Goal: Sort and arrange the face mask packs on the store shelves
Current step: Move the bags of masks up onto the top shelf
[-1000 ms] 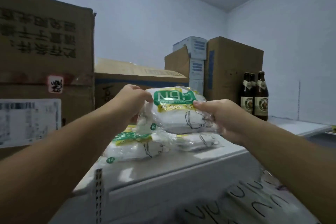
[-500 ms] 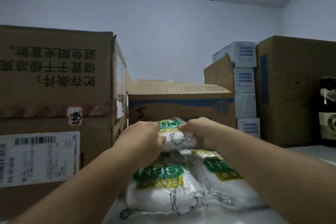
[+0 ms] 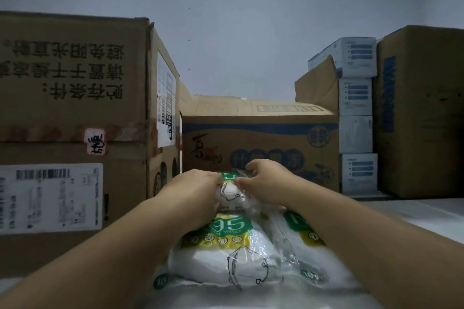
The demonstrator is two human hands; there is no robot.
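A: Step in hand: placing of a face mask pack (image 3: pixel 232 194) at the back of the shelf (image 3: pixel 426 218), toward 12 o'clock from the viewer. Left hand (image 3: pixel 195 192) curled around the pack's left end; right hand (image 3: pixel 263 183) pinching its upper right edge, fingers bent. Pack apparently resting on, or just above, the far ends of two more packs lying flat.

B: Position of those two?

A: Front pack (image 3: pixel 226 258) at 6 o'clock of the held one, green-and-yellow label up, mask drawing visible. Second pack (image 3: pixel 298 228) at 5 o'clock, touching the front pack, largely behind the right forearm.

B: Next move?

A: Probably a settling push toward the low brown carton (image 3: pixel 258 138) at 12 o'clock, then release of both grips and a squaring of edges. Slippery film wrap likely to slide; even pressure from both sides advisable.

B: Hidden or unclear?

A: Most of the held pack covered by both hands; contact with the packs beneath not resolvable. Label of the front pack cut by the left wrist. Tall carton (image 3: pixel 75 120) at 9 o'clock cropped at the frame edge; stacked white boxes (image 3: pixel 356 118) at 2 o'clock with print too blurred to read. Dim light throughout.
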